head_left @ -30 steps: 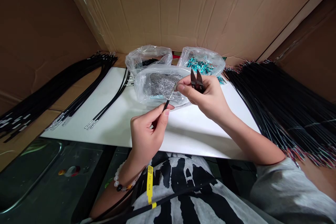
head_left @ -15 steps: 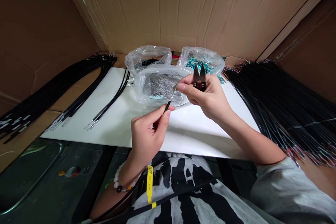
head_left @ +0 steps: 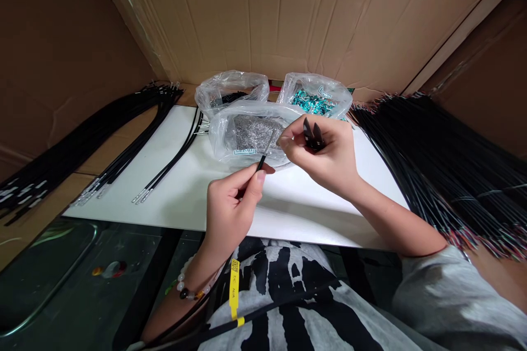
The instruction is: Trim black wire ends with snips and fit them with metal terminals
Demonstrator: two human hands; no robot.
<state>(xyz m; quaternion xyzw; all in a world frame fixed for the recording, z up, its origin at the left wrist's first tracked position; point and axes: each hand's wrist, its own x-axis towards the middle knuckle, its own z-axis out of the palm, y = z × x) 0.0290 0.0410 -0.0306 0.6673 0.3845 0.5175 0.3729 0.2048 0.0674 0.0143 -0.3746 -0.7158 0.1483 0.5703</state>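
Observation:
My left hand point(head_left: 234, 203) pinches a black cable point(head_left: 261, 163) between thumb and forefinger. The cable's thin silvery end point(head_left: 270, 141) points up and away from me. Just right of that end is my right hand point(head_left: 331, 156), thumb and forefinger pressed together. Whether a small piece sits between those fingertips I cannot make out. Dark thread snips point(head_left: 313, 134) are tucked in my right palm, blades upward and slightly apart. Behind both hands, an open clear bag point(head_left: 222, 140) holds a heap of small silver metal pieces point(head_left: 255, 132).
Two more clear bags stand behind, one with black pieces point(head_left: 233, 97), one with teal pieces point(head_left: 315, 103). Black cables with silvery ends point(head_left: 164, 167) lie left on the white board point(head_left: 181, 214). A large cable bundle point(head_left: 448, 164) lies right. Cardboard walls point(head_left: 263, 16) enclose the bench.
My right fingertips have come slightly away from the cable's end, and the snips have tipped with the turning hand. The left hand and cable have shifted slightly downward.

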